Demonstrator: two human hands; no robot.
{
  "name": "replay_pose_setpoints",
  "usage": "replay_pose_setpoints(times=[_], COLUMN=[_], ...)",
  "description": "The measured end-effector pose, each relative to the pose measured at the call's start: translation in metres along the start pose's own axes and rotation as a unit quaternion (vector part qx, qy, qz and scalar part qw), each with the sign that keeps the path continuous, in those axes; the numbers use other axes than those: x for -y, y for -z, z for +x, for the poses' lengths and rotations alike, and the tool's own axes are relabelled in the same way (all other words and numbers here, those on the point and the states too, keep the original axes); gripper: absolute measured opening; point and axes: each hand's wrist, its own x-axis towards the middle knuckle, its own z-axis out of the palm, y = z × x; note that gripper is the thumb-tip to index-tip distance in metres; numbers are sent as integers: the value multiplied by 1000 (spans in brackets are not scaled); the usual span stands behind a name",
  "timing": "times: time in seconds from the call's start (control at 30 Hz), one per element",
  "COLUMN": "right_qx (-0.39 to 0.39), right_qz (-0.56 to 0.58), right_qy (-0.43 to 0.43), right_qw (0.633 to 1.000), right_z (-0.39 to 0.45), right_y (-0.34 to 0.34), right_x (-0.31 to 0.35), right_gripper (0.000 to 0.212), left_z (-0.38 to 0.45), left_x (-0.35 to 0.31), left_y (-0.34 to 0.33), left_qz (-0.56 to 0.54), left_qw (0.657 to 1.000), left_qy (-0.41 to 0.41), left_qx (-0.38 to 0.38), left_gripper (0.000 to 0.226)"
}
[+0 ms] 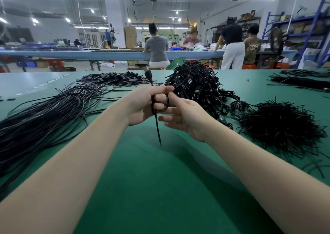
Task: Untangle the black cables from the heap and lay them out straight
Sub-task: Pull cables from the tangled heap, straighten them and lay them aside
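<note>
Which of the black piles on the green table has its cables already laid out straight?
The long bundle of cables on the left, lying side by side. The heap behind the hands is looped and tangled.

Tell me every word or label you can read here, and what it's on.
"UNKN OWN": pale letters in two lines on the back of a brown shirt, worn by a person at the far bench.
Cartons on the blue shelves: any print is too blurred to read.
Cables, table and hands: no writing visible.
</note>
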Motion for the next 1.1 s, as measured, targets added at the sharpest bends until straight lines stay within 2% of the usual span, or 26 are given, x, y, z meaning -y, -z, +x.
replay_pose_setpoints(times=[0.1,0.23,0.33,0.5,0.6,0.67,0.77,0.87,1.0,1.1], right_qx=[1,38,33,25,10,-10,-6,14,11,50], right_qz=[-26,11,31,68,33,26,24,5,-86,-97], right_qy=[-17,-61,-60,-40,-9,0,10,17,12,0], right_qw=[1000,997,997,997,999,1000,1000,1000,996,994], right_z=[-1,-3,-3,-1,0,1,0,-2,-3,-3], right_y=[-3,-3,-3,-3,-2,-2,-3,-7,-11,-12], right_x=[-5,-6,-8,-13,-16,-18,-17,-14,-12,-11], right_gripper=[21,19,19,10,8,10,12,16,22,30], left_z=[3,3,3,4,4,6,8,11,14,15], left_x=[9,15,17,11,10,14,22,24,29,32], left_y=[4,8,6,9,13,15,13,10,4,3], left_qz=[-37,-81,-83,-11,110,154,20,-118,-83,-52], left_qw=[999,995,995,998,990,984,999,993,996,996], left_qy=[35,54,50,69,86,65,25,12,-3,-9], left_qx=[15,19,9,-2,-34,-62,-27,0,-43,-72], left_gripper=[19,21,20,24,25,29,39,45,34,32])
